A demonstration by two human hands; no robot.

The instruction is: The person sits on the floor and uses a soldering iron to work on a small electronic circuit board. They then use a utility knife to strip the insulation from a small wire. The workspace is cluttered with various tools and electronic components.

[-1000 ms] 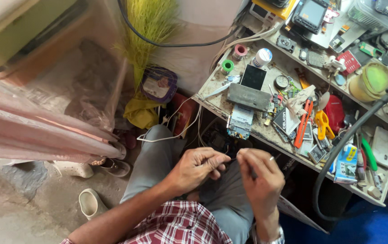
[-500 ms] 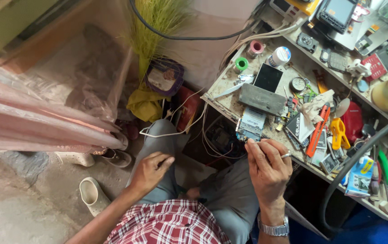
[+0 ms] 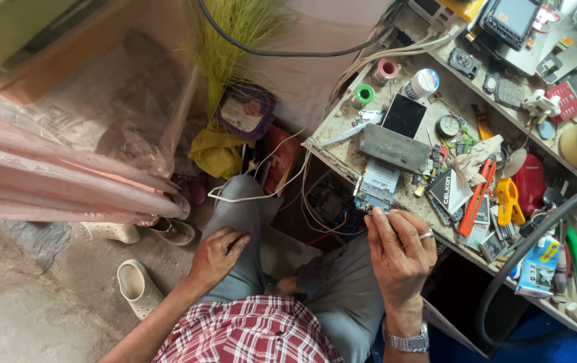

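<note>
Head view: right hand (image 3: 401,245) pinches the near edge of a pale blue rectangular circuit board (image 3: 377,185) on the cluttered tabletop (image 3: 342,151); left hand (image 3: 218,252) rests released on grey-trousered thigh (image 3: 241,208).

Two hands (image 3: 218,252); three tape rolls (image 3: 363,95); three shoes (image 3: 137,288)

Red-checked shirt (image 3: 248,333), grey trousers (image 3: 342,296), perhaps pale-blue circuit board (image 3: 377,185).

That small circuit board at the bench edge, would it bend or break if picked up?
The circuit board looks thin, flat and rigid, so it probably stays stiff and feels light. Its exposed parts seem fragile. It lies at the workbench edge beside the right hand, so a push might tip it off.
</note>
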